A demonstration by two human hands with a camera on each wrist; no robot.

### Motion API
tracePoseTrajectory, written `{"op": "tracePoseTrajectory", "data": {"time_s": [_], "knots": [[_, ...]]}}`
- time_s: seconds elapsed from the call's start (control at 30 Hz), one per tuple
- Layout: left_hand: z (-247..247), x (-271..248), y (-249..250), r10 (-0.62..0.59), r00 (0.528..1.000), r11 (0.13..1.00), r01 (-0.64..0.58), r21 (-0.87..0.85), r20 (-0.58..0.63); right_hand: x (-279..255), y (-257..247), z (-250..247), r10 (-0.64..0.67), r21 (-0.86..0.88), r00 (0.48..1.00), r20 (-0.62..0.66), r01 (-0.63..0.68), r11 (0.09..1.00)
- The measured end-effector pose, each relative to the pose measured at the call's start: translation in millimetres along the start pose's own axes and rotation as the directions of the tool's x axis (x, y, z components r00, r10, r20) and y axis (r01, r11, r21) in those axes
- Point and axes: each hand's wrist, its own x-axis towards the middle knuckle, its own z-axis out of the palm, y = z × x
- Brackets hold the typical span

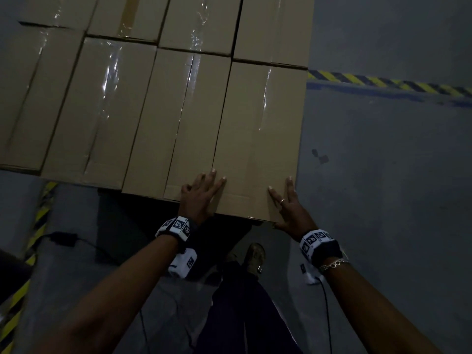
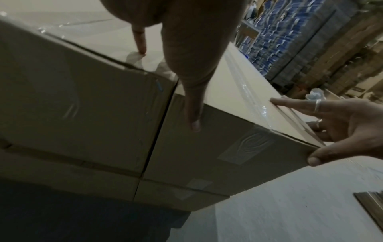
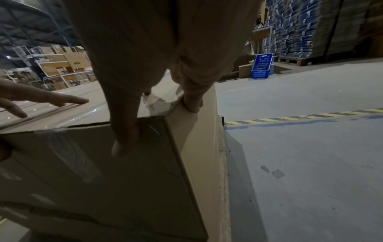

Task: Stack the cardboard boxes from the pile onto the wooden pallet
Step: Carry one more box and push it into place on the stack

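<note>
Several taped cardboard boxes lie side by side in a stacked layer; whatever they stand on is hidden. The nearest right-hand box (image 1: 258, 139) (image 2: 207, 155) (image 3: 103, 172) juts slightly toward me. My left hand (image 1: 201, 192) (image 2: 192, 104) lies on the box's near left corner, with straight, spread fingers on top and the thumb down the end face. My right hand (image 1: 287, 205) (image 3: 145, 65) rests on the near right corner, its fingers flat on the top and right edge and its thumb on the end face.
Grey concrete floor lies to the right, crossed by yellow-black hazard tape (image 1: 383, 81). Another taped stripe (image 1: 38, 226) and a black adaptor with cable (image 1: 62, 237) are at the left. My shoe (image 1: 255, 256) is below the box. A blue crate (image 3: 262, 66) and racks stand far off.
</note>
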Motion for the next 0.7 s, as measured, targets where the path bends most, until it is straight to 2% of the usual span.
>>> {"op": "tracePoseTrajectory", "data": {"time_s": [0.27, 0.6, 0.7], "knots": [[-4.3, 5.5, 1.0, 0.006, 0.999, 1.000, -0.007, 0.015, 0.032, 3.9, 2.8, -7.4, -0.009, -0.010, 1.000, 0.004, 0.009, 1.000], [-11.0, 1.4, 0.5, 0.008, 0.998, 0.997, -0.004, -0.072, 0.057, -2.3, -8.4, -15.6, 0.050, -0.018, 0.998, 0.042, -0.049, 0.999], [-9.0, 0.9, -4.4, 0.015, 0.998, 0.991, -0.007, -0.135, 0.057, -9.3, -8.1, -15.2, 0.048, 0.022, 0.999, 0.018, -0.049, 0.999]]}}
